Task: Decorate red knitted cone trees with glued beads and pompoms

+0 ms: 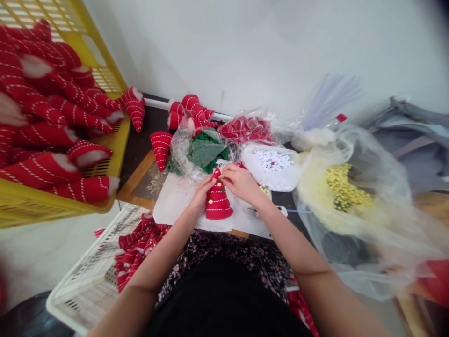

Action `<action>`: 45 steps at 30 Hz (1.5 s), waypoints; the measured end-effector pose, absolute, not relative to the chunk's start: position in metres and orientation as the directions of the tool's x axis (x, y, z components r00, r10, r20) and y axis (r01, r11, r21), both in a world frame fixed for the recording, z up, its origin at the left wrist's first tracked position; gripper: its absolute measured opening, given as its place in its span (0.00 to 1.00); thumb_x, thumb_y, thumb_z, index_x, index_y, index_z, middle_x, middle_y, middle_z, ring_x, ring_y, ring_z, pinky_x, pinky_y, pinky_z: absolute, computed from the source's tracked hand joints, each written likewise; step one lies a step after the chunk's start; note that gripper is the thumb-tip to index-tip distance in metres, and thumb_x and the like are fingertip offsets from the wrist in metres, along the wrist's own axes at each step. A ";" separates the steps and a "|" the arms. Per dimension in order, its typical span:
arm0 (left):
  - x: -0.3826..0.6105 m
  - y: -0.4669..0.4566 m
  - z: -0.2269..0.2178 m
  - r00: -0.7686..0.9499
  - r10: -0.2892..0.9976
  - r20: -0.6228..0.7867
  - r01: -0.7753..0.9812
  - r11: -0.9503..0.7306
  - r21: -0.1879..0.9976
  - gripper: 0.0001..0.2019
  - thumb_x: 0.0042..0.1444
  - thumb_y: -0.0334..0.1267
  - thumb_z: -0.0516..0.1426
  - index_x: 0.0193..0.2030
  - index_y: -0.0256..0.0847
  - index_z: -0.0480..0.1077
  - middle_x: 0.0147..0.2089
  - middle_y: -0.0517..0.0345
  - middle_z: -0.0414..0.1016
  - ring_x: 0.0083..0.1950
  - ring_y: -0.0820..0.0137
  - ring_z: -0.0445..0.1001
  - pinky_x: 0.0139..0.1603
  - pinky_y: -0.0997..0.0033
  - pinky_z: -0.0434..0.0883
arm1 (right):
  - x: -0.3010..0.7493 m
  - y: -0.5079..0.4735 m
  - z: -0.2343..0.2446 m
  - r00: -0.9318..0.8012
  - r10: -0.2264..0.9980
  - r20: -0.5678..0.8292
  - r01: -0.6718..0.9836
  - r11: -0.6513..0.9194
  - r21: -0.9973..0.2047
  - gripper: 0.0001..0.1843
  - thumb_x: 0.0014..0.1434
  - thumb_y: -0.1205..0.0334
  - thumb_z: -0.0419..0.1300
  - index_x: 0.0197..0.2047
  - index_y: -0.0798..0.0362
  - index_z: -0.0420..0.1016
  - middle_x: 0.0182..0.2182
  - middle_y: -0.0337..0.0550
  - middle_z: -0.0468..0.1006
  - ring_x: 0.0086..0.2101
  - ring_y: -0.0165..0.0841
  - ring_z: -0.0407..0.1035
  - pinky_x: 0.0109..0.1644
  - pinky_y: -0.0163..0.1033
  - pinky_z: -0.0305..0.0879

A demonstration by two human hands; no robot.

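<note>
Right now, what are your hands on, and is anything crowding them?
Left hand and right hand at the tip of the red stitched cone. Cone upright on white board. Bag of white beads just beyond right hand.

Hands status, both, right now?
Left hand: closed on the red fabric cone, near its tip.
Right hand: fingers at the cone's tip; cannot tell whether gripping.

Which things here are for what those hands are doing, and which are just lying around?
For the work:
left hand, right hand, red striped fabric cone, white board, bag of white beads

Just lying about, it seems:
yellow crate of red cones, white plastic crate, grey cloth
</note>
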State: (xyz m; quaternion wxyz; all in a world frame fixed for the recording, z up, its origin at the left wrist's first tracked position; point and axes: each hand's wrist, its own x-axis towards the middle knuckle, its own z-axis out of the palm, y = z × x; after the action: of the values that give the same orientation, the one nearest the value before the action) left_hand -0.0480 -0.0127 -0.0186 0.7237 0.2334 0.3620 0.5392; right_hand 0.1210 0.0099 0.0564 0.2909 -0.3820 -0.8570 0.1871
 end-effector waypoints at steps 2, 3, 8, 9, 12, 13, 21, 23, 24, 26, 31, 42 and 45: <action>-0.048 -0.013 -0.018 0.165 0.947 -0.275 -0.615 0.317 0.722 0.19 0.47 0.41 0.73 0.47 0.42 0.83 0.49 0.53 0.86 0.55 0.56 0.81 0.56 0.61 0.74 | 0.120 0.009 0.054 -0.525 0.769 0.364 0.548 0.633 -0.548 0.12 0.67 0.73 0.60 0.39 0.51 0.84 0.44 0.48 0.80 0.42 0.39 0.75 0.50 0.46 0.74; -0.048 -0.013 -0.018 0.164 0.947 -0.275 -0.616 0.316 0.721 0.19 0.47 0.41 0.73 0.47 0.42 0.83 0.49 0.54 0.86 0.54 0.57 0.81 0.55 0.62 0.74 | 0.120 0.009 0.053 -0.519 0.771 0.369 0.546 0.632 -0.551 0.12 0.67 0.73 0.60 0.39 0.51 0.84 0.44 0.48 0.80 0.42 0.39 0.75 0.50 0.46 0.74; -0.048 -0.014 -0.015 0.148 0.950 -0.274 -0.612 0.305 0.730 0.20 0.46 0.43 0.74 0.46 0.41 0.82 0.47 0.54 0.86 0.49 0.60 0.82 0.49 0.65 0.75 | 0.124 0.012 0.054 -0.464 0.784 0.412 0.471 0.612 -0.635 0.10 0.66 0.71 0.62 0.41 0.50 0.85 0.44 0.48 0.79 0.42 0.39 0.76 0.49 0.46 0.76; -0.049 -0.014 -0.014 0.153 0.947 -0.281 -0.603 0.315 0.733 0.20 0.46 0.44 0.74 0.46 0.41 0.82 0.46 0.54 0.86 0.48 0.59 0.82 0.48 0.65 0.75 | 0.129 0.013 0.054 -0.423 0.803 0.419 0.453 0.588 -0.670 0.10 0.66 0.69 0.62 0.42 0.49 0.86 0.45 0.47 0.79 0.41 0.38 0.77 0.48 0.46 0.76; -0.050 -0.015 -0.014 0.185 0.930 -0.319 -0.568 0.366 0.737 0.22 0.48 0.46 0.73 0.49 0.40 0.82 0.45 0.51 0.86 0.48 0.57 0.82 0.48 0.63 0.76 | 0.146 0.017 0.051 -0.343 0.865 0.366 0.426 0.491 -0.760 0.08 0.64 0.68 0.64 0.42 0.48 0.85 0.44 0.46 0.80 0.37 0.36 0.77 0.45 0.45 0.77; -0.050 -0.015 -0.015 0.191 0.925 -0.330 -0.558 0.378 0.738 0.23 0.48 0.47 0.73 0.49 0.40 0.81 0.45 0.50 0.85 0.48 0.57 0.82 0.48 0.62 0.76 | 0.152 0.018 0.048 -0.354 0.875 0.331 0.434 0.467 -0.770 0.08 0.62 0.68 0.64 0.40 0.49 0.85 0.43 0.45 0.81 0.36 0.36 0.77 0.45 0.45 0.77; -0.049 -0.015 -0.015 0.174 0.925 -0.337 -0.552 0.375 0.745 0.19 0.51 0.47 0.72 0.47 0.41 0.82 0.44 0.50 0.86 0.44 0.58 0.83 0.46 0.61 0.78 | 0.170 0.027 0.025 -0.349 0.889 0.295 0.439 0.433 -0.787 0.10 0.60 0.69 0.62 0.40 0.50 0.85 0.46 0.48 0.82 0.44 0.40 0.79 0.50 0.48 0.78; -0.050 -0.015 -0.014 0.175 0.924 -0.341 -0.549 0.379 0.745 0.20 0.50 0.47 0.73 0.47 0.41 0.82 0.44 0.50 0.86 0.43 0.59 0.83 0.45 0.62 0.78 | 0.171 0.037 0.028 -0.362 0.868 0.340 0.411 0.476 -0.777 0.10 0.63 0.66 0.62 0.44 0.48 0.85 0.52 0.50 0.82 0.51 0.42 0.78 0.57 0.50 0.76; -0.050 -0.015 -0.014 0.175 0.921 -0.348 -0.548 0.385 0.743 0.21 0.49 0.47 0.73 0.48 0.41 0.82 0.44 0.50 0.86 0.43 0.59 0.83 0.44 0.62 0.78 | 0.174 0.042 0.031 -0.372 0.857 0.357 0.407 0.496 -0.767 0.11 0.64 0.64 0.62 0.47 0.47 0.85 0.55 0.50 0.81 0.55 0.42 0.77 0.60 0.51 0.74; -0.051 -0.015 -0.014 0.173 0.913 -0.369 -0.546 0.401 0.736 0.22 0.48 0.48 0.73 0.48 0.42 0.82 0.44 0.50 0.86 0.44 0.58 0.84 0.43 0.62 0.79 | 0.185 0.055 0.036 -0.319 0.874 0.367 0.483 0.483 -0.730 0.13 0.66 0.63 0.61 0.50 0.48 0.84 0.58 0.50 0.80 0.57 0.43 0.75 0.61 0.50 0.73; -0.051 -0.014 -0.016 0.168 0.908 -0.383 -0.536 0.411 0.737 0.20 0.50 0.47 0.73 0.48 0.43 0.82 0.44 0.50 0.86 0.46 0.55 0.84 0.45 0.59 0.79 | 0.238 0.078 0.040 0.098 0.990 0.106 0.964 -0.068 -0.257 0.19 0.67 0.69 0.55 0.54 0.59 0.83 0.54 0.61 0.83 0.51 0.47 0.78 0.59 0.48 0.70; -0.050 -0.015 -0.010 0.174 0.907 -0.384 -0.521 0.416 0.745 0.23 0.51 0.46 0.72 0.52 0.39 0.81 0.40 0.52 0.86 0.38 0.63 0.83 0.41 0.66 0.79 | 0.269 0.062 0.030 0.221 0.975 -0.006 0.973 -0.221 -0.062 0.13 0.67 0.62 0.60 0.49 0.56 0.84 0.46 0.58 0.86 0.48 0.48 0.78 0.48 0.44 0.68; -0.050 -0.015 -0.009 0.177 0.905 -0.386 -0.520 0.419 0.745 0.24 0.52 0.47 0.72 0.53 0.38 0.80 0.40 0.52 0.85 0.37 0.63 0.83 0.40 0.66 0.78 | 0.268 0.058 0.030 0.216 0.974 0.074 0.973 -0.208 -0.099 0.14 0.68 0.64 0.57 0.49 0.56 0.83 0.44 0.57 0.86 0.46 0.48 0.78 0.48 0.44 0.68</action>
State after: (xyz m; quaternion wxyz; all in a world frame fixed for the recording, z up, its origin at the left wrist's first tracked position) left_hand -0.0503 -0.0154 -0.0094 0.7315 0.2309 0.4175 0.4871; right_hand 0.2677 0.0579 0.0304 0.0618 -0.7772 -0.6262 0.0020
